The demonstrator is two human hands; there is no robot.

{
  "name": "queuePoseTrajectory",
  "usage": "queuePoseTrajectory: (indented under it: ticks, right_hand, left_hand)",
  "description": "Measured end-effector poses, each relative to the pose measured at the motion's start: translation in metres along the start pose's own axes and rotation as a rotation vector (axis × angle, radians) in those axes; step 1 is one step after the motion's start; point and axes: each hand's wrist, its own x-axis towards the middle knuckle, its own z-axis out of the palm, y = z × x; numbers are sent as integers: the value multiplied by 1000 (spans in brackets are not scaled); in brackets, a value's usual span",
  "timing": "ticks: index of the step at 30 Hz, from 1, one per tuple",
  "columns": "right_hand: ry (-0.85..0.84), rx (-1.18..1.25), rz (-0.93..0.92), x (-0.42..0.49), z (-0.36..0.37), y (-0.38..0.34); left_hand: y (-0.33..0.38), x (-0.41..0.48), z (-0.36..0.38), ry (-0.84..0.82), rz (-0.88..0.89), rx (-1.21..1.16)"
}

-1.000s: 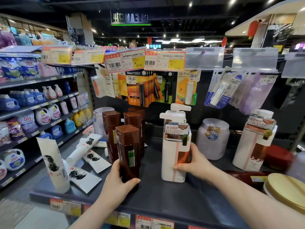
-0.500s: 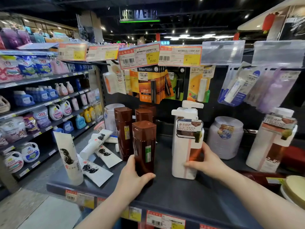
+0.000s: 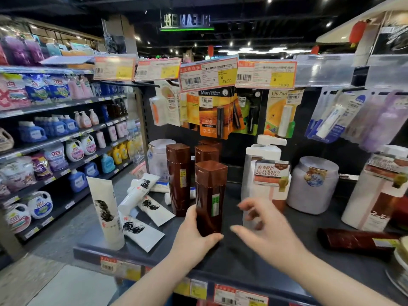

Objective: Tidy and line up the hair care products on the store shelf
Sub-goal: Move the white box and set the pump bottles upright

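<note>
Tall brown plastic bottle with square cap (image 3: 210, 197), centre of frame, stood upright near the front edge of the dark shelf (image 3: 254, 259). The left hand (image 3: 194, 237) was curled round its base, probably to slide it into line. The right hand (image 3: 265, 228), blurred, was spread and held nothing, hovering before a white pump bottle with brown label (image 3: 265, 180). Brown bottles: four upright and clustered, one lying at lower right (image 3: 357, 239). White tubes (image 3: 106, 206), left: one standing, at least three fallen. Pump bottles: three. Pale round jars (image 3: 312, 184): two.
</note>
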Motion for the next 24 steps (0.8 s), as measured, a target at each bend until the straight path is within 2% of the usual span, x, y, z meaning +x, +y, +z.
queuePoseTrajectory:
  ticks: [3, 5, 8, 11, 14, 19, 24]
  right_hand:
    - [-201, 46, 181, 12, 29, -3]
    - [-193, 88, 247, 17, 44, -4]
    - [-140, 131, 341, 24, 57, -6]
    - [-126, 122, 372, 28, 63, -5]
    - [-106, 99, 382, 30, 66, -3]
    - [-69, 96, 428, 37, 65, 3]
    - [-78, 77, 430, 39, 65, 3]
  left_hand:
    - [-5, -2, -6, -18, 50, -75]
    - [-6, -4, -14, 94, 91, -96]
    - [-4, 4, -31, 356, 156, -143]
    - [3, 25, -44, 483, 174, -93]
    - [9, 45, -48, 452, 103, -16]
    - [1, 68, -43, 351, -67, -90]
    - [-2, 73, -45, 348, -78, -59]
